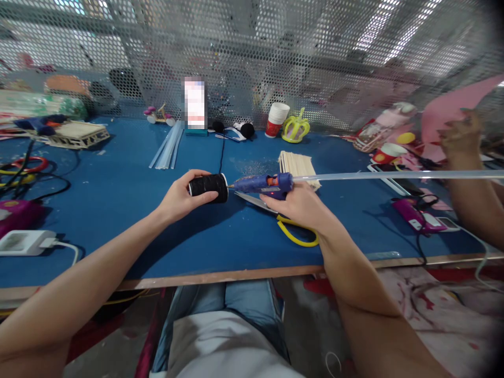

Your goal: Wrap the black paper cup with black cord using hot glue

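My left hand is closed around a paper cup wrapped in black yarn, lying on its side in the air above the table. A strand of black yarn runs from it toward the back. My right hand grips a blue hot glue gun, and its nozzle points left at the white rim of the wrapped cup, touching or very near it. A long clear glue stick sticks out of the gun's rear. Beneath my right hand lie scissors with yellow handles, partly hidden.
Behind are loose glue sticks, a propped phone, paper cups, a yellow basket-like craft and wooden sticks. At right, another person's hand holds pink paper. A white power strip lies left.
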`<state>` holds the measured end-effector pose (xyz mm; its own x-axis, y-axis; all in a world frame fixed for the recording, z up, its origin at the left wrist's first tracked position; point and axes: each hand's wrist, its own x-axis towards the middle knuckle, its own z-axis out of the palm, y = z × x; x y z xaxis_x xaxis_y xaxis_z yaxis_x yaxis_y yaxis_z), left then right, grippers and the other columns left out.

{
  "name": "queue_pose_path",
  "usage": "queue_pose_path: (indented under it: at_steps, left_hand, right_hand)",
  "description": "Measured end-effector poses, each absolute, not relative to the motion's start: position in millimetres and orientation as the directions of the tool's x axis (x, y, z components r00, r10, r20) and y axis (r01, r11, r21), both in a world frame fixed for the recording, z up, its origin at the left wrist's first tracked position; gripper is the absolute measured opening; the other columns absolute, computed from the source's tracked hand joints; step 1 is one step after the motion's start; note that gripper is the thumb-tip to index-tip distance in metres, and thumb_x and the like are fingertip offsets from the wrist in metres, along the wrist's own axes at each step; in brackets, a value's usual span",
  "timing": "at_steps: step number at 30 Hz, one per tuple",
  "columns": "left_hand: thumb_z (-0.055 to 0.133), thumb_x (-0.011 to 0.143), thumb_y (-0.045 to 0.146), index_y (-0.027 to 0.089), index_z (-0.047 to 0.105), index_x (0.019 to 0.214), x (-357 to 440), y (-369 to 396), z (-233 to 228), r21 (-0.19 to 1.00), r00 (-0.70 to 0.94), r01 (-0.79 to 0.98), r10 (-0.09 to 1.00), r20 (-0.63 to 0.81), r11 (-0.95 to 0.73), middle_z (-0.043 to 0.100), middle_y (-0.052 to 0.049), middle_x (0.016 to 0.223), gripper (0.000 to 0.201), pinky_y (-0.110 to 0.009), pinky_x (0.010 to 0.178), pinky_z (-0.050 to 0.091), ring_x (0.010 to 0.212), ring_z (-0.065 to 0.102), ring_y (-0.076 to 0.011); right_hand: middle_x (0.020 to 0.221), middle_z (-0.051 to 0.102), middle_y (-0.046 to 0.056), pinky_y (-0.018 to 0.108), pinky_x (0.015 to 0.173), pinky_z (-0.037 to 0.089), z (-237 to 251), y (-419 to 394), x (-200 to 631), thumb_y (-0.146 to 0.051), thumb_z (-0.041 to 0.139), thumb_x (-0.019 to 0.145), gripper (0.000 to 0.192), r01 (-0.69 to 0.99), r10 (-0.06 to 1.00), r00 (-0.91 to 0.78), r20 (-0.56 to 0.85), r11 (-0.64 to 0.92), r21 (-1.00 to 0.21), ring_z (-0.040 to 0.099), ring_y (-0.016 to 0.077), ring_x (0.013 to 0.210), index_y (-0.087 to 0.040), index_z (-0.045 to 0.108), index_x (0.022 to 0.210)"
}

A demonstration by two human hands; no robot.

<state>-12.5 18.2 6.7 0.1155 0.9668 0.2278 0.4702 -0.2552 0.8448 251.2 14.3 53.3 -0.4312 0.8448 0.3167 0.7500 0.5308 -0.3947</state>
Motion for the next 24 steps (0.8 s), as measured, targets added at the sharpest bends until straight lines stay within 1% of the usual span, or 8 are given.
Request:
queue_pose_path:
  at_steps: [6,12,19,24]
  left_hand:
    - [0.069,0.066,0.045,0.018,0.055,0.110,-11.6,17.1,5.7,0.789,0.145,0.521,0.945,0.293,-0.325,0.061,-0.005,0.101,0.053,-0.027,0.071,0.045,0.084,0.057,-0.0185]
    - [0.068,0.067,0.045,0.019,0.054,0.111,-12.8,18.1,4.0,0.741,0.145,0.567,0.929,0.341,-0.360,0.061,-0.005,0.101,0.053,-0.029,0.074,0.045,0.087,0.057,-0.0196]
    - [0.070,0.067,0.042,0.019,0.053,0.111,-12.6,16.5,2.5,0.653,0.232,0.587,0.872,0.431,-0.479,0.059,-0.006,0.103,0.052,-0.032,0.080,0.045,0.093,0.056,-0.0207]
    - [0.070,0.068,0.040,0.021,0.053,0.111,-10.6,13.7,5.1,0.603,0.290,0.586,0.834,0.469,-0.542,0.058,-0.006,0.105,0.049,-0.034,0.085,0.044,0.097,0.054,-0.0214]
  right_hand:
    - [0.079,0.068,0.006,0.031,0.067,0.044,53.1,14.8,251.7,-0.041,0.053,0.080,0.025,0.742,0.834,-0.433,0.343,0.546,-0.390,0.063,0.0222,0.076,-0.019,0.064,0.083]
    - [0.074,0.067,0.005,0.029,0.064,0.043,54.2,13.6,252.6,-0.041,0.055,0.078,0.023,0.743,0.839,-0.434,0.328,0.540,-0.395,0.061,0.0198,0.069,-0.019,0.063,0.077]
    - [0.079,0.068,0.005,0.030,0.068,0.044,54.5,13.2,251.6,-0.038,0.055,0.079,0.021,0.734,0.837,-0.415,0.357,0.540,-0.411,0.062,0.0214,0.077,-0.019,0.064,0.082]
    - [0.071,0.065,0.005,0.030,0.062,0.041,53.8,15.6,253.5,-0.038,0.053,0.079,0.021,0.761,0.847,-0.405,0.344,0.521,-0.385,0.060,0.0193,0.068,-0.019,0.061,0.077]
